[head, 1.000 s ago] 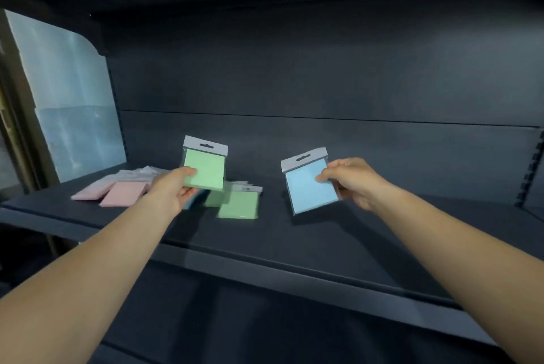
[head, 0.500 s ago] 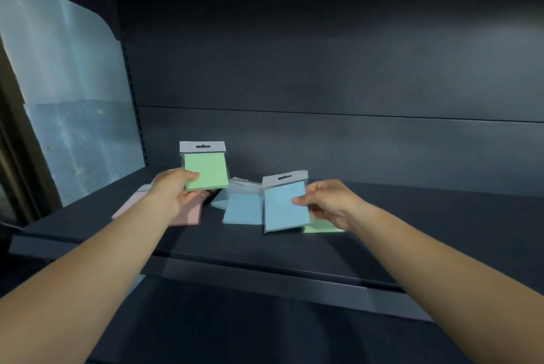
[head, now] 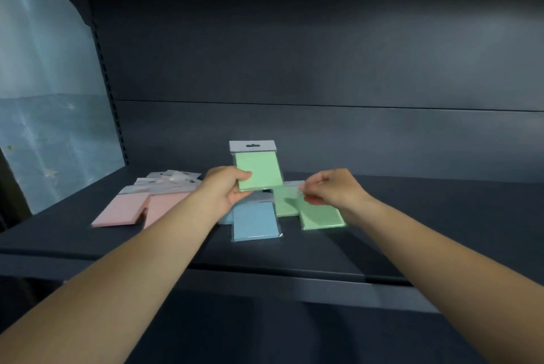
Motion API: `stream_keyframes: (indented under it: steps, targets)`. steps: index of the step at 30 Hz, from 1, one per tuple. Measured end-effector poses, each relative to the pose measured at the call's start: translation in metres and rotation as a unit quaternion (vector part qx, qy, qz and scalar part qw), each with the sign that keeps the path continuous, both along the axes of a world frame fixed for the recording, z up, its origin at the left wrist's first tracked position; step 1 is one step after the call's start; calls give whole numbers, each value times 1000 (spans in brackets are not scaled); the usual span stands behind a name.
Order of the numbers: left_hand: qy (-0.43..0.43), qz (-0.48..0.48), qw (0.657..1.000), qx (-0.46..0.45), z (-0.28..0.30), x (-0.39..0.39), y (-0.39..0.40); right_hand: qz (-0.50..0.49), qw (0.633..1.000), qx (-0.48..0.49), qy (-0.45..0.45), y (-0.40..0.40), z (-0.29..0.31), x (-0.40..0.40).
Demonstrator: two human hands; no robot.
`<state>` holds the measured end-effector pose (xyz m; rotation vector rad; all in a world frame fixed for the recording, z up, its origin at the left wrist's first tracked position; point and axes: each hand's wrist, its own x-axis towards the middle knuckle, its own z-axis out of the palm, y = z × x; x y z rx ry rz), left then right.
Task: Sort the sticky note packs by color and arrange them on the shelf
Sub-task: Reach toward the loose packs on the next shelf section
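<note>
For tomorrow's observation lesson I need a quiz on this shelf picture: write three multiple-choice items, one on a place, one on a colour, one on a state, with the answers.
1. Where do the flat pink sticky note packs lie on the dark metal shelf?
A. left of the flat blue pack
B. right of the green packs
C. beneath the shelf

2. What colour is the pack that the left hand holds up?
A. pink
B. blue
C. green

3. How is the flat blue sticky note pack?
A. lying unheld on the shelf
B. gripped by the left hand
C. hanging from a hook

Answers: 1 A, pink lies leftmost. 2 C, the raised green sticky note pack is pinched there. 3 A, no hand touches it.
</note>
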<state>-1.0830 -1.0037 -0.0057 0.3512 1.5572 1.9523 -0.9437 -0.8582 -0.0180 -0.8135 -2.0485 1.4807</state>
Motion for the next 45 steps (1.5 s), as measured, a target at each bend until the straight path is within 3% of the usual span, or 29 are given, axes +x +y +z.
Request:
stream_keyframes:
  steps: [4,11,17,20,24,27,30,33,38,45]
  targets:
    - [8,-87,996,-15,-7,37,41,1,996,-77,50,18,9,32]
    - [17,-124,991,-54,-26,69,75,-15,996,-87,11,45,-7,51]
    - [167,-55,963,-206,-39,78,83,-10,997,-68,-21,58,-26,52]
    - [269,-31,914,-303,-36,79,83,8,998,-35,-52,62,-32,51]
    - [434,-6,771,-466,-17,98,75,26,987,110,-114,70,-24,71]
    - [524,-15,715,-463,-4,121,76,19,954,254,-157,74,-6,117]
    - [600,-65,657,-453,3,154,87,-2,897,389,-212,80,7,178]
    - [672,-99,592,-433,5,196,107,-32,865,436,-248,88,12,245]
    - [734,-147,544,-379,-2,279,146,-84,840,432,-316,105,19,357]
    - [778,-187,510,-316,5,422,216,-155,813,431,-361,147,27,515]
